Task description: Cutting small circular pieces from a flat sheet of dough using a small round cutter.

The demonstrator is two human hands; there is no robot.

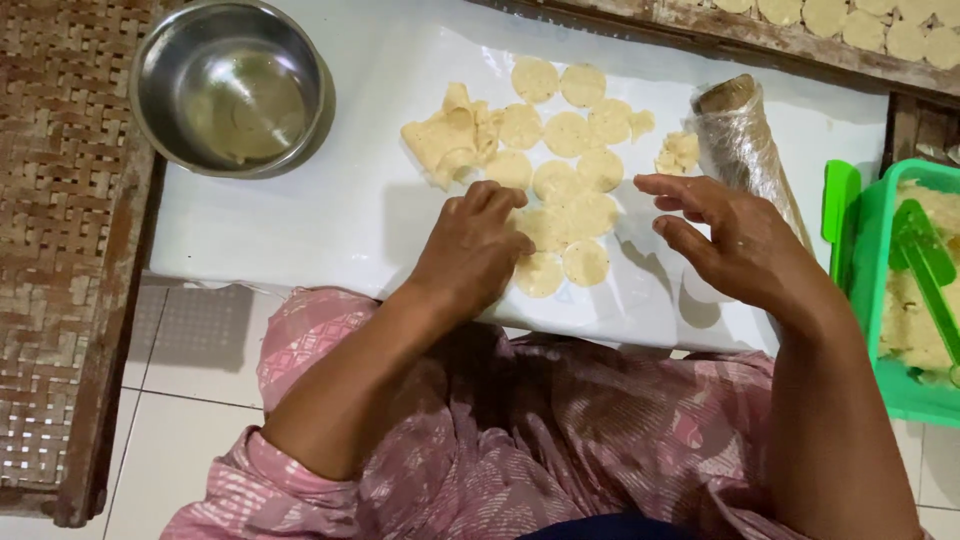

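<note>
Several thin round dough discs point(568, 133) lie on a white plastic-covered board point(330, 215) across my lap. A crumpled strip of leftover dough point(447, 140) sits at their left. My left hand point(470, 245) rests fingers-down on the board, touching the nearest discs at the lower left of the group. My right hand point(735, 235) hovers just right of the discs with fingers spread, holding nothing. A plastic-wrapped rolling pin point(742, 145) lies behind my right hand.
An empty steel bowl point(232, 88) stands at the board's far left. A green plastic tub point(868, 290) with dough and a green scraper sits at the right. A woven tray point(60, 200) lies left; another tray with discs point(880, 30) is at the top right.
</note>
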